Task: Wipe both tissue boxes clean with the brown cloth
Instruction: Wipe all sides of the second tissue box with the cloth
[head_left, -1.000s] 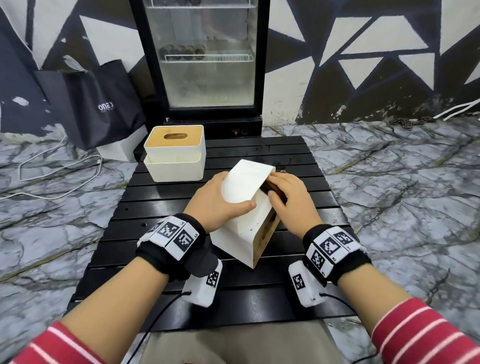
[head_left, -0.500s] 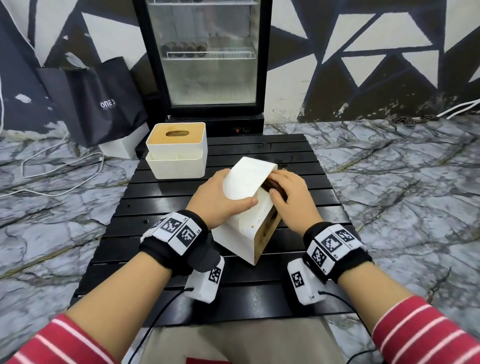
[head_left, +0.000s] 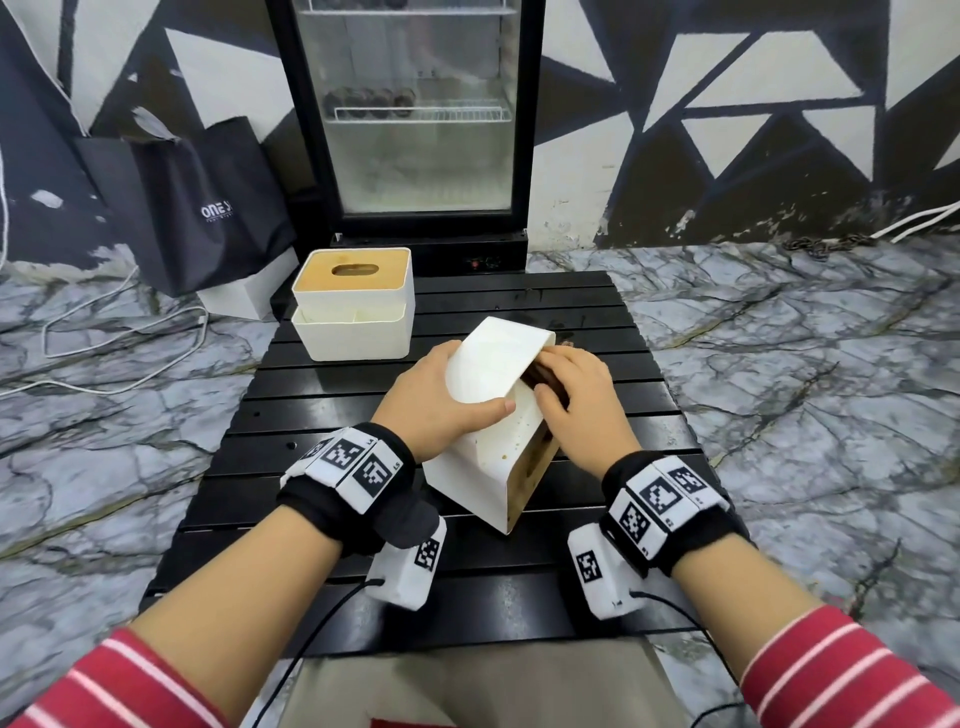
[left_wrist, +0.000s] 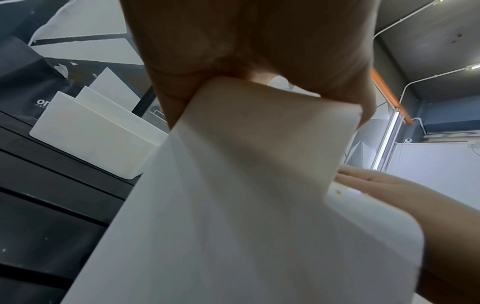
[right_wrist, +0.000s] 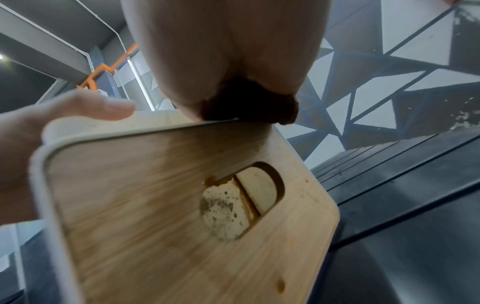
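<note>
A white tissue box with a wooden slotted lid is tipped on its side at the middle of the black slatted table, lid facing right. My left hand grips its upper white side, thumb across the top. My right hand holds the bunched brown cloth against the box's upper right edge; the cloth shows dark under the palm in the right wrist view. Brown specks mark the white side. A second white tissue box stands upright at the table's back left.
A glass-door fridge stands behind the table. A black bag and a white box lean at the back left, with white cables on the marble floor. My lap is at the table's near edge.
The right hand with the cloth has shifted slightly along the box's upper edge. The left hand and both boxes have stayed where they were.
</note>
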